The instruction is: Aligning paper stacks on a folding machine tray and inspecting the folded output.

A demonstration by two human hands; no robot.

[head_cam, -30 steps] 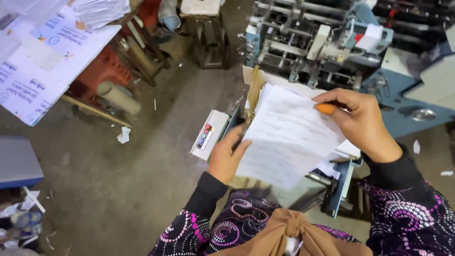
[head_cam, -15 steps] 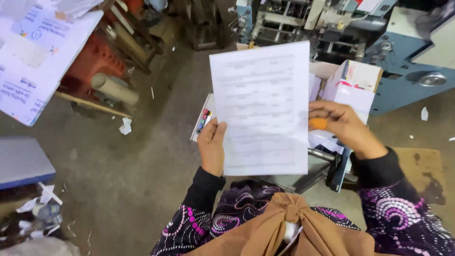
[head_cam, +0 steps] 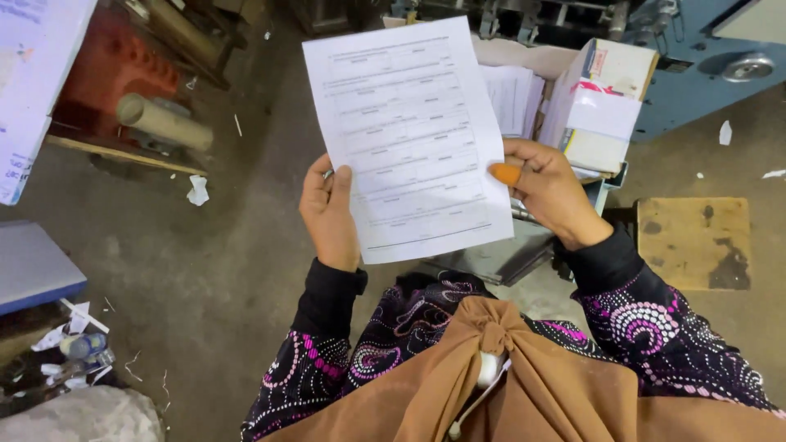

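A printed form sheet (head_cam: 409, 139) is held flat between both hands: left hand (head_cam: 329, 213) pinching its lower-left edge, right hand (head_cam: 547, 190), orange-capped thumb, its right edge; stacked sheets (head_cam: 512, 94) wait beyond.

Sheet: you hold a white printed form (head_cam: 413, 135) flat and upright before you, slightly tilted, over the grey floor (head_cam: 205, 270).
Left hand: your left hand (head_cam: 329, 214) grips the form's lower left edge, thumb on its face.
Right hand: your right hand (head_cam: 550, 190) pinches the right edge; an orange rubber fingertip cover (head_cam: 505, 173) presses the paper.
Behind the sheet: a stack of papers (head_cam: 512, 96) sits just beside a white cardboard box (head_cam: 602, 102).
Far right: a blue machine (head_cam: 704, 61); a wooden board (head_cam: 694, 242) lies on the floor.
Upper left: a cardboard tube (head_cam: 162, 121).
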